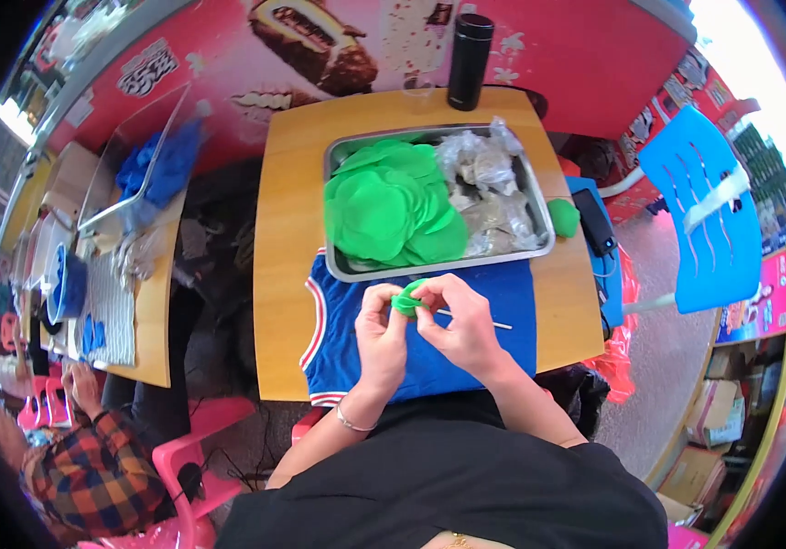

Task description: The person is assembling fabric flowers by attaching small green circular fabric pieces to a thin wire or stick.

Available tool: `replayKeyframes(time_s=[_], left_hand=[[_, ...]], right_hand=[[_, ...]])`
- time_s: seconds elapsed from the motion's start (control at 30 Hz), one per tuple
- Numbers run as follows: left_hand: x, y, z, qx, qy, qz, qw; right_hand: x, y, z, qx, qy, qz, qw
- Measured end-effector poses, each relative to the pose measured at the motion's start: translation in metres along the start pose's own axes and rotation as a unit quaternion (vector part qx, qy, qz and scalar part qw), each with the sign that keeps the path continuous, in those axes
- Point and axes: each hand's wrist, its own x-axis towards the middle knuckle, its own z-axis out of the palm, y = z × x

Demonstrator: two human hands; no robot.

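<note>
Between the fingertips of both hands is a small folded piece of thin green sheet (pixel 405 300). My left hand (pixel 380 336) pinches its left side, and my right hand (pixel 458 322) grips its right side. A thin white stick (pixel 499 324) shows past my right hand; whether that hand holds it I cannot tell. Beneath my hands a blue cloth garment (pixel 338 322) with red-and-white trim lies on the wooden table. Just beyond them a metal tray (pixel 434 266) holds a pile of green round sheets (pixel 386 206) and crumpled clear plastic bags (pixel 485 165).
A black flask (pixel 470 62) stands at the table's (pixel 290 206) far edge. Right of the tray are a green ball-like lump (pixel 562 218), a black power bank (pixel 595 223) and a blue chair (pixel 705 213). A person in a checked shirt (pixel 97 473) sits at another table on the left.
</note>
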Motion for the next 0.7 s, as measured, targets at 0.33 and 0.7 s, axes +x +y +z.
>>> replayKeyframes(time_s=[0.33, 0.7], left_hand=[[0.001, 0.017, -0.012, 0.049, -0.161, -0.081, 0.982], [0.004, 0.016, -0.017, 0.019, -0.128, -0.023, 0.991]], right_hand=[[-0.004, 0.01, -0.003, -0.098, 0.046, -0.063, 0.992], [0.004, 0.004, -0.013, 0.311, -0.098, 0.199, 0.924]])
